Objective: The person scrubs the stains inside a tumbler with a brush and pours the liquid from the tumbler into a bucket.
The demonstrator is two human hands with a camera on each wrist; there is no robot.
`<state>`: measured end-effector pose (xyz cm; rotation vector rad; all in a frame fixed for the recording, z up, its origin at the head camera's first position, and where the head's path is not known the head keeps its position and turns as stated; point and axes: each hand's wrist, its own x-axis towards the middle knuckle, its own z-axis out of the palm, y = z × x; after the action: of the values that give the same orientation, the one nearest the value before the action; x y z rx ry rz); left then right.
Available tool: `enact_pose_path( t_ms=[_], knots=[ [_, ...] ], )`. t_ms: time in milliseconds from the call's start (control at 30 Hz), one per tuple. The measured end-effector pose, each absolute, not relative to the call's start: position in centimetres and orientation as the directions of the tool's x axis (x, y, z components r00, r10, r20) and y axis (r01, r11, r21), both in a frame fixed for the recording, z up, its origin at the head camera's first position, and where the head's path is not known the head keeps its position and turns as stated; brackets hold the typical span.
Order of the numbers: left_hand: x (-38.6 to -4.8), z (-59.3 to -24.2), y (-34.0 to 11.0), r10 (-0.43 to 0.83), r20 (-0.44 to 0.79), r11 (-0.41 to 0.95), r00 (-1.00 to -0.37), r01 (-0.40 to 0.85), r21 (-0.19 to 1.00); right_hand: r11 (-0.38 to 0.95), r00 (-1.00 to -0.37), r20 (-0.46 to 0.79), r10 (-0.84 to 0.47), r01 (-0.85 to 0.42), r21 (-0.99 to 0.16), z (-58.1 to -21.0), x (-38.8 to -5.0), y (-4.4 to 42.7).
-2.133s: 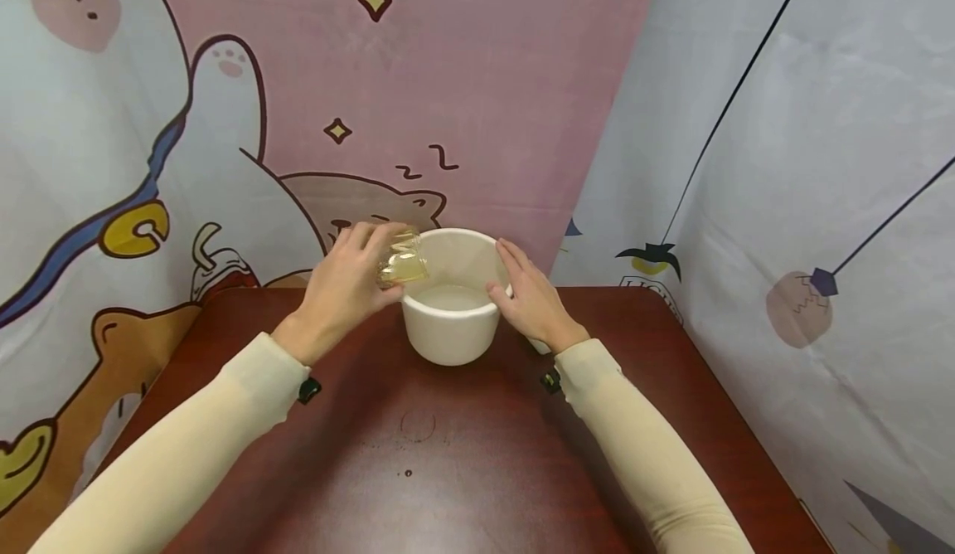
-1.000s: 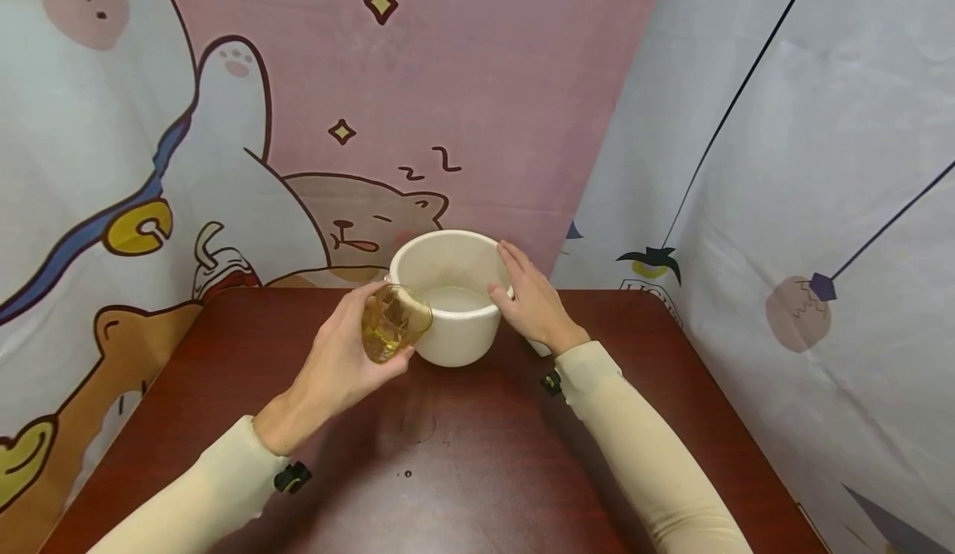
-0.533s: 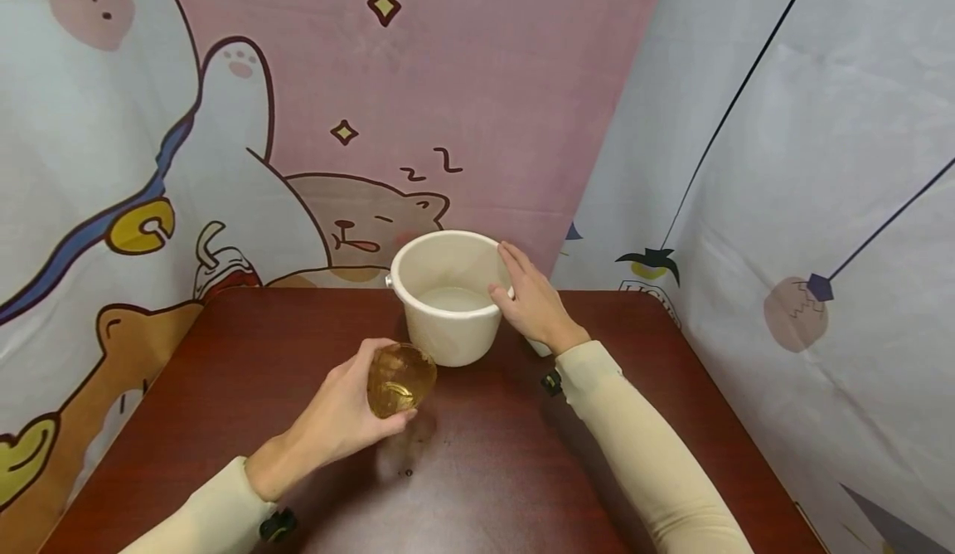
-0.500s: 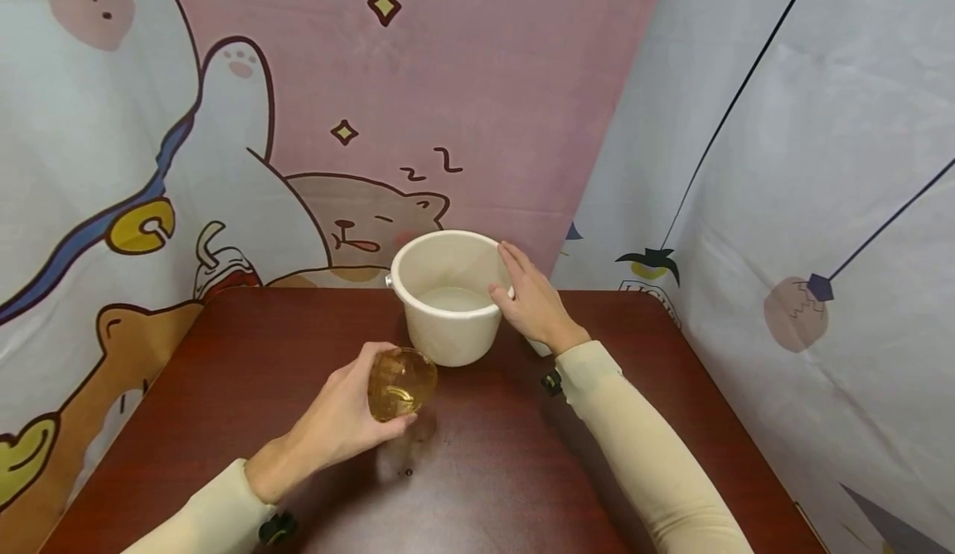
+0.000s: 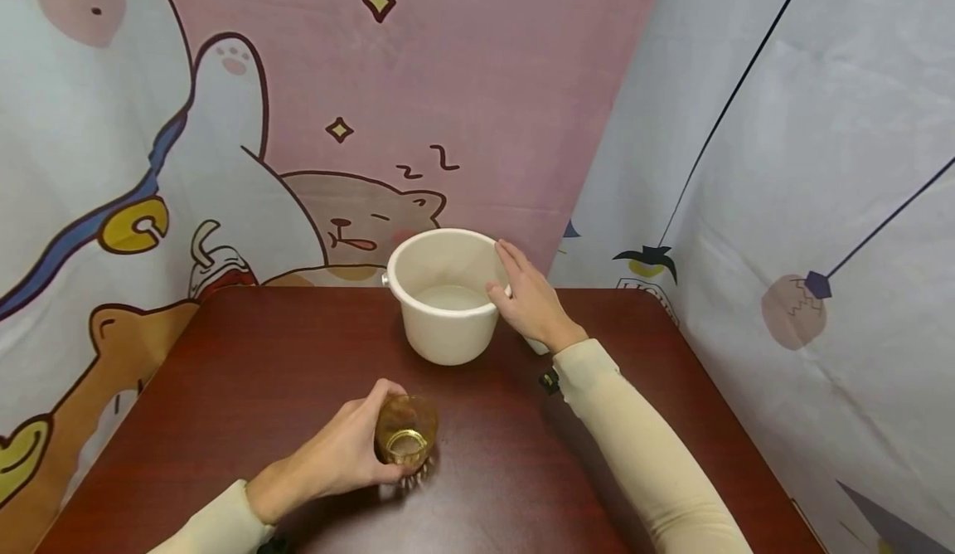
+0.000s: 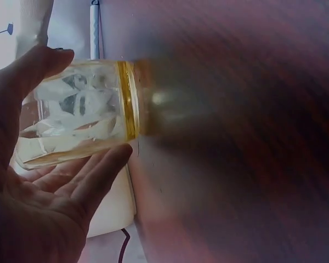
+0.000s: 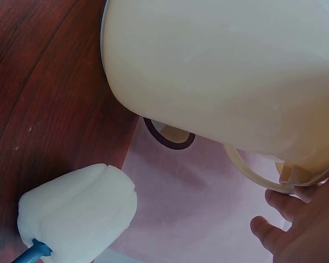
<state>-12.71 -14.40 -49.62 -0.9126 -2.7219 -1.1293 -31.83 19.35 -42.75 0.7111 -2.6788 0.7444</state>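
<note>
An amber-tinted faceted glass (image 5: pixel 407 434) stands nearly upright at the front middle of the table, within my left hand (image 5: pixel 339 446). My left thumb and fingers grip its sides from the left. In the left wrist view its thick yellow base is at the tabletop; I cannot tell whether it touches. Behind it stands a cream bucket (image 5: pixel 448 334), and my right hand (image 5: pixel 533 301) holds its right rim, thumb over the edge and fingers outside. The bucket's pale inside shows; whether liquid lies at the bottom is unclear. In the right wrist view, several fingertips (image 7: pixel 268 233) show beside the bucket's handle.
To the right of the bucket lies a white sponge brush (image 7: pixel 79 213) with a blue stem, mostly hidden by my right hand in the head view. The dark red table (image 5: pixel 298 355) ends at a printed cloth (image 5: pixel 477 81) behind it and at the right.
My left hand has brought the glass from the bucket's left rim down and nearer, turning it from tipped to nearly upright. My right hand has stayed at the rim.
</note>
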Motion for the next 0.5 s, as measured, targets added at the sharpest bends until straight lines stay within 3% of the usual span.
enact_pose_path(
  t_ms=[500],
  knots=[
    [-13.8,-50.3,-14.5,0.504,0.290,0.561,-0.814,0.563,0.606,0.749,-0.846,0.376,-0.378,-0.518,-0.414,-42.6,-31.7,19.3]
  ],
)
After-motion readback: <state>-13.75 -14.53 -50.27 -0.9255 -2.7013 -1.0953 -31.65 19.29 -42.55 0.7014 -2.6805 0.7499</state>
